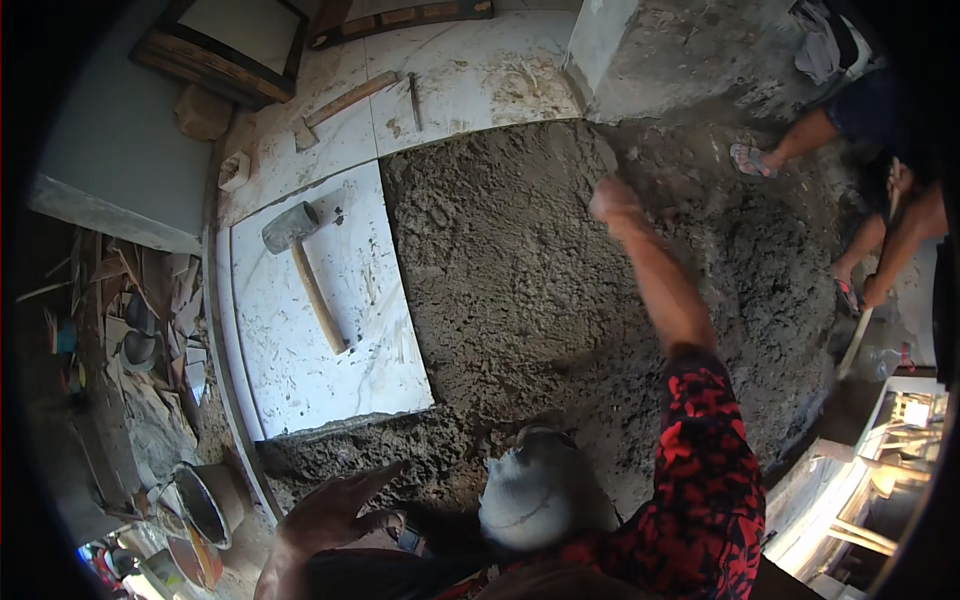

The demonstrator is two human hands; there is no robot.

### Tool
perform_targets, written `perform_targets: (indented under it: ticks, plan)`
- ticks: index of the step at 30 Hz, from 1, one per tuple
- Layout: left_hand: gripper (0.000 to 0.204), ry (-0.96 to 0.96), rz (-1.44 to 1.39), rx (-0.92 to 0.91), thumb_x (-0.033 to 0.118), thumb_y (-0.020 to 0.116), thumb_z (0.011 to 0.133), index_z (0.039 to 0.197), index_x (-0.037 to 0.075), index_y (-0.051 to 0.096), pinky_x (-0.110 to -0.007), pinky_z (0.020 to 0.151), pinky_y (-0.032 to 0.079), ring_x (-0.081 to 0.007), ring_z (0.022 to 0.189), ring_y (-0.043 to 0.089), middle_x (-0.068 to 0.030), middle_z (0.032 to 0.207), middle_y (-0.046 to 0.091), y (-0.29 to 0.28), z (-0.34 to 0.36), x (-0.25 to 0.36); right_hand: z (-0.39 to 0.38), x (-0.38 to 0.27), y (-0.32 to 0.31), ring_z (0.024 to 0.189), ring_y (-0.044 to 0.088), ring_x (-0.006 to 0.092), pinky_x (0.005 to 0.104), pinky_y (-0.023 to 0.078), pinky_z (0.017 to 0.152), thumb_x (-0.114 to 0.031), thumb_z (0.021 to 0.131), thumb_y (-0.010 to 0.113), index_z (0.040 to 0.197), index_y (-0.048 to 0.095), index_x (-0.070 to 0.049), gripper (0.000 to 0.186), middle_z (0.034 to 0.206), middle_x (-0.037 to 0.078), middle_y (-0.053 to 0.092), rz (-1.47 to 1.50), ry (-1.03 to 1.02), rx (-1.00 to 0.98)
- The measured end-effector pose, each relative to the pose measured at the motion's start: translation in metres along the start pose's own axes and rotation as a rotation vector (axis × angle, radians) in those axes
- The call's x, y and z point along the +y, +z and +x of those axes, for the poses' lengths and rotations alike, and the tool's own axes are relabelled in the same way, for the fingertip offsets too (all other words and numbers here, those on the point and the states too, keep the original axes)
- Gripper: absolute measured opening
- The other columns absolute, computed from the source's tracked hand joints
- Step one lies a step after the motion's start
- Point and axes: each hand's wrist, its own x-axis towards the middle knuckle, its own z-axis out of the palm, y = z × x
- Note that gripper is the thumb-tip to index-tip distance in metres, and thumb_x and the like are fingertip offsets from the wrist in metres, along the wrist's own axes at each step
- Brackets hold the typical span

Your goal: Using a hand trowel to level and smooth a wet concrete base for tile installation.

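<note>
A bed of wet grey mortar (pixel 500 270) spreads across the floor before me. Over its far edge is my right hand (pixel 615 200), arm stretched forward and fingers closed; motion blur hides what they grip, if anything. My left hand (pixel 335 515) is low at the near left, fingers apart, holding nothing, by the mortar's near edge. Left of the mortar lies a large white tile (pixel 370 290), smudged with dirt. A rubber mallet (pixel 292 228) rests on that tile, its wooden handle pointing toward me.
A hammer (pixel 345 105) and a thin metal rod (pixel 414 103) lie on dirty tiles farther off. A bucket (pixel 205 505) stands at the near left. At the right, another person's hand (pixel 875 291) grips a long wooden handle (pixel 857 340). A concrete pillar (pixel 680 60) rises behind the mortar.
</note>
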Motion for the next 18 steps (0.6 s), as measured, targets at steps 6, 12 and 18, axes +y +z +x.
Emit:
perform_targets:
  ticks: [6,12,18]
  plan:
    - [0.063,-0.009,-0.002,0.030,0.032,0.059,0.092,0.143,0.007,0.033,-0.047,0.094,0.047,-0.0412,0.113,0.056,-0.0248,0.127,0.054,0.003,-0.004,-0.005,-0.013,0.037,0.025,0.109,0.058,0.0406,0.0471,0.048,0.091,-0.014,0.084,0.053,0.113,0.059,0.003,0.034,0.115,0.027,0.060,-0.124,-0.054,0.076]
    - [0.067,0.034,0.037,0.032,0.035,0.061,0.090,0.144,0.008,0.033,-0.047,0.093,0.048,-0.0414,0.109,0.058,-0.0254,0.126,0.055,0.005,-0.009,-0.003,-0.054,0.098,0.023,0.103,0.060,0.0426,0.0490,0.049,0.088,-0.015,0.086,0.051,0.126,0.046,0.005,0.045,0.110,0.028,0.062,-0.008,0.093,0.092]
    - [0.069,0.037,0.018,0.023,0.036,0.062,0.088,0.144,0.008,0.033,-0.046,0.092,0.049,-0.0413,0.109,0.058,-0.0239,0.127,0.055,0.003,-0.006,0.002,-0.142,0.079,0.042,0.096,0.062,0.0438,0.0510,0.050,0.084,-0.013,0.086,0.050,0.125,0.040,0.006,0.045,0.100,0.032,0.062,-0.095,-0.057,0.007]
